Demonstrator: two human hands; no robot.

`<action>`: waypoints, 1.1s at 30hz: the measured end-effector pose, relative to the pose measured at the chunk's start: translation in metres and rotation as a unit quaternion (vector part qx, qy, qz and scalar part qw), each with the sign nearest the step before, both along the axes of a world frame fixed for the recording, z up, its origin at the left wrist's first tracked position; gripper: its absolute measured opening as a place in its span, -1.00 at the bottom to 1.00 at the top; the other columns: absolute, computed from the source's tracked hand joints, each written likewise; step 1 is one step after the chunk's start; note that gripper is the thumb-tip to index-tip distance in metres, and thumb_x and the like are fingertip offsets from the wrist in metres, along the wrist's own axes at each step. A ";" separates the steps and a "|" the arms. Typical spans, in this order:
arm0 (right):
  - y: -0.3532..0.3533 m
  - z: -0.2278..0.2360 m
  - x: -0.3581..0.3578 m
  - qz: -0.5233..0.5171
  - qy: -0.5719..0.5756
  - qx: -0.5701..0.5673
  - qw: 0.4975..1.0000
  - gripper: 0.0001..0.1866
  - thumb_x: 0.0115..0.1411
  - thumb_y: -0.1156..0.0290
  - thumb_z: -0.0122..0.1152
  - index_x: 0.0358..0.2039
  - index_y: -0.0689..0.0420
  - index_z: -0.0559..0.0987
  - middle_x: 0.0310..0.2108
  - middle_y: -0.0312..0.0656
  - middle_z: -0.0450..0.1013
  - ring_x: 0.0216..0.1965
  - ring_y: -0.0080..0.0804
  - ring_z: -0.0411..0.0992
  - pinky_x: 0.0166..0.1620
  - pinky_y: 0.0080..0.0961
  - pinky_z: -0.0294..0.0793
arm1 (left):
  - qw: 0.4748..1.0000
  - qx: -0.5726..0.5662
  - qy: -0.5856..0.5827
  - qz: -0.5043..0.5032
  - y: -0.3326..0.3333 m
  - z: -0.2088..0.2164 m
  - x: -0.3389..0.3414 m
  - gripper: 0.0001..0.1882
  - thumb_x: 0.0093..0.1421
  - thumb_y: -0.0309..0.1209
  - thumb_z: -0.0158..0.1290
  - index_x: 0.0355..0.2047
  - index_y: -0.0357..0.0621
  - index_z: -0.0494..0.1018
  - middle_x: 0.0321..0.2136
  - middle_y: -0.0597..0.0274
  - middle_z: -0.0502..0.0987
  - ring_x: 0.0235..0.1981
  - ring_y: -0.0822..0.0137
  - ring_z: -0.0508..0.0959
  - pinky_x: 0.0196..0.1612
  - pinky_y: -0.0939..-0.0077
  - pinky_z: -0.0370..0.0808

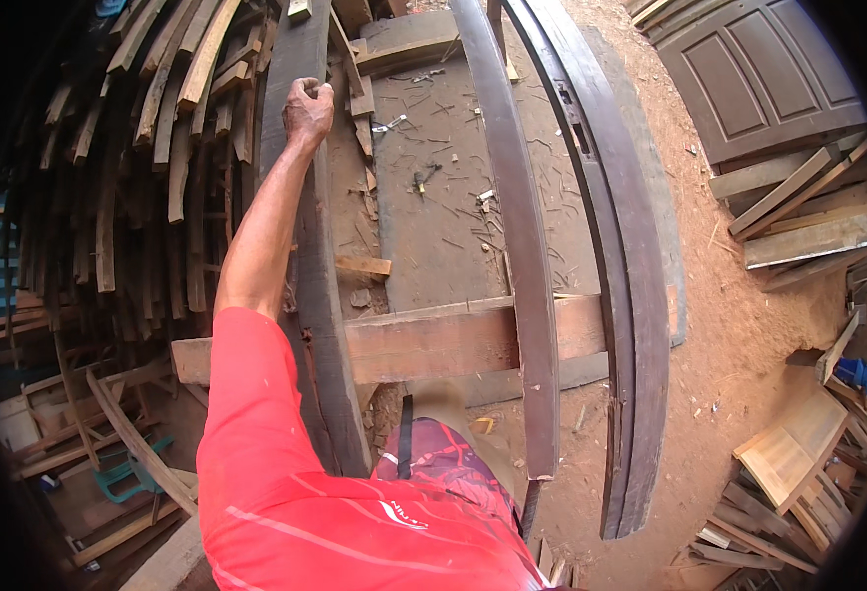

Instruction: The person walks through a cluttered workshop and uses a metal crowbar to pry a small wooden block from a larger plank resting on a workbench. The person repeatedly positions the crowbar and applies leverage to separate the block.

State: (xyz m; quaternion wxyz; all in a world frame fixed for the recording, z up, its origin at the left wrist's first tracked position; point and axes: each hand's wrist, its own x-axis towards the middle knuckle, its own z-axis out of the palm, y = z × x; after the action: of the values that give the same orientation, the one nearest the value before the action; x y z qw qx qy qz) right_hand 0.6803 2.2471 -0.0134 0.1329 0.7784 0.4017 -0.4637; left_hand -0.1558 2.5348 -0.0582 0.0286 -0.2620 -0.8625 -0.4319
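My left hand reaches forward at the end of a red-sleeved arm, its fingers curled closed. It is over the far part of a thick, dark weathered beam; I cannot tell whether it touches the wood. Whatever the curled fingers may hold is hidden. To the right runs a long dark brown board. Beyond that lies a dark brown grooved frame piece with slots cut near its far end. A reddish wooden crosspiece passes crosswise beneath these lengths. My right hand is out of the picture.
A grey sheet on the ground carries scattered nails and small metal parts. Stacked timber fills the left. A brown panelled door stands far right, above wood offcuts. A green plastic item sits lower left.
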 end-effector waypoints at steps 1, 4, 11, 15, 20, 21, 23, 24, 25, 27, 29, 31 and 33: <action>0.003 0.002 -0.006 0.000 -0.004 -0.002 1.000 -0.64 0.16 0.18 0.34 -0.41 0.28 0.57 -0.56 -0.21 0.49 -0.50 -0.42 0.39 -0.39 -0.30 0.40 | 1.000 0.004 -0.002 0.002 0.007 0.001 -0.007 -0.52 0.18 -0.16 0.16 0.01 -0.23 0.48 -0.18 0.03 0.65 -0.13 0.10 0.64 -0.01 0.24 0.54; 0.017 0.008 -0.024 -0.004 -0.027 -0.015 1.000 -0.64 0.16 0.17 0.34 -0.40 0.28 0.57 -0.55 -0.20 0.49 -0.50 -0.42 0.39 -0.39 -0.30 0.40 | 0.999 0.007 0.043 0.020 0.028 -0.009 -0.046 -0.46 0.15 -0.15 0.18 0.06 -0.21 0.45 -0.11 -0.01 0.61 -0.04 0.06 0.59 0.06 0.20 0.50; 0.045 0.012 -0.074 -0.017 -0.059 -0.030 0.998 -0.64 0.16 0.17 0.34 -0.40 0.28 0.57 -0.54 -0.20 0.50 -0.49 -0.41 0.39 -0.39 -0.30 0.40 | 0.996 0.043 0.015 0.081 0.089 -0.021 -0.133 -0.18 0.05 -0.08 0.24 0.25 -0.23 0.28 0.10 -0.15 0.47 0.18 -0.05 0.44 0.25 0.14 0.37; 0.055 0.013 -0.098 -0.032 -0.072 -0.034 0.996 -0.63 0.16 0.16 0.34 -0.39 0.28 0.57 -0.54 -0.20 0.50 -0.49 -0.41 0.39 -0.38 -0.30 0.40 | 0.990 0.057 -0.017 0.124 0.123 -0.017 -0.177 -0.01 -0.01 -0.07 0.26 0.31 -0.35 0.12 0.21 -0.28 0.33 0.26 -0.12 0.36 0.30 0.14 0.33; 0.058 0.019 -0.117 -0.056 -0.089 -0.039 0.994 -0.63 0.17 0.16 0.34 -0.39 0.28 0.57 -0.53 -0.19 0.50 -0.49 -0.41 0.40 -0.38 -0.29 0.40 | 0.983 0.069 -0.031 0.165 0.158 -0.017 -0.218 0.12 -0.03 -0.05 0.34 0.39 -0.32 0.01 0.34 -0.25 0.19 0.35 -0.09 0.26 0.39 0.16 0.23; 0.055 0.023 -0.123 -0.069 -0.094 -0.040 0.992 -0.63 0.17 0.16 0.34 -0.39 0.28 0.57 -0.53 -0.19 0.50 -0.49 -0.41 0.40 -0.38 -0.29 0.40 | 0.984 0.046 -0.021 0.171 0.167 -0.019 -0.217 0.18 -0.03 -0.01 0.38 0.41 -0.32 -0.03 0.37 -0.23 0.14 0.40 -0.07 0.19 0.43 0.18 0.16; 0.057 0.027 -0.128 -0.076 -0.098 -0.043 0.991 -0.63 0.17 0.16 0.34 -0.38 0.28 0.57 -0.53 -0.19 0.50 -0.48 -0.41 0.40 -0.38 -0.29 0.40 | 0.981 0.043 -0.016 0.191 0.178 -0.031 -0.238 0.22 -0.04 0.02 0.41 0.42 -0.32 -0.05 0.39 -0.20 0.11 0.44 -0.02 0.11 0.46 0.17 0.09; 0.058 0.026 -0.132 -0.079 -0.098 -0.045 0.991 -0.63 0.17 0.16 0.34 -0.38 0.28 0.57 -0.53 -0.19 0.51 -0.48 -0.41 0.40 -0.38 -0.29 0.40 | 0.978 0.033 -0.010 0.205 0.184 -0.033 -0.248 0.22 -0.05 0.02 0.43 0.41 -0.32 -0.02 0.39 -0.19 0.11 0.45 0.01 0.09 0.47 0.18 0.07; 0.054 0.029 -0.135 -0.085 -0.100 -0.048 0.990 -0.63 0.17 0.16 0.34 -0.38 0.28 0.57 -0.53 -0.19 0.51 -0.48 -0.41 0.40 -0.38 -0.29 0.40 | 0.975 0.008 0.002 0.223 0.192 -0.039 -0.253 0.15 -0.07 -0.02 0.43 0.36 -0.30 0.06 0.35 -0.19 0.18 0.40 0.00 0.16 0.43 0.14 0.13; 0.046 0.031 -0.143 -0.098 -0.106 -0.053 0.988 -0.63 0.17 0.15 0.34 -0.38 0.28 0.57 -0.53 -0.19 0.51 -0.48 -0.41 0.40 -0.37 -0.29 0.41 | 0.965 -0.046 0.030 0.258 0.205 -0.053 -0.257 0.01 -0.10 -0.11 0.45 0.28 -0.28 0.22 0.25 -0.18 0.33 0.32 -0.03 0.31 0.36 0.07 0.24; 0.047 0.033 -0.146 -0.103 -0.105 -0.055 0.988 -0.63 0.17 0.15 0.33 -0.38 0.28 0.57 -0.52 -0.19 0.51 -0.48 -0.41 0.40 -0.37 -0.29 0.41 | 0.958 -0.033 0.025 0.283 0.211 -0.066 -0.269 -0.11 -0.09 -0.10 0.42 0.18 -0.26 0.31 0.17 -0.18 0.41 0.22 -0.03 0.39 0.28 0.07 0.31; 0.045 0.031 -0.144 -0.099 -0.097 -0.056 0.989 -0.63 0.17 0.15 0.33 -0.37 0.28 0.57 -0.52 -0.19 0.51 -0.48 -0.41 0.40 -0.37 -0.29 0.41 | 0.948 -0.022 0.028 0.317 0.198 -0.072 -0.297 -0.22 -0.09 -0.09 0.38 0.07 -0.25 0.39 0.08 -0.17 0.48 0.12 -0.03 0.48 0.20 0.07 0.38; 0.041 0.028 -0.142 -0.100 -0.086 -0.053 0.990 -0.62 0.17 0.15 0.33 -0.37 0.28 0.57 -0.52 -0.19 0.51 -0.48 -0.41 0.40 -0.37 -0.29 0.41 | 0.936 -0.004 0.033 0.350 0.189 -0.066 -0.316 -0.32 -0.09 -0.08 0.35 -0.03 -0.23 0.48 0.00 -0.16 0.55 0.02 -0.03 0.56 0.12 0.07 0.46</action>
State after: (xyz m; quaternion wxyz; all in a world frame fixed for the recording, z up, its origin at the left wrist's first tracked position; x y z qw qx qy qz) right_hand 0.5378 2.2876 0.0150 0.1614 0.8434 0.2836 -0.4267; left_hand -0.4722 2.7242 -0.1242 0.2050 0.0423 -0.9002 -0.3820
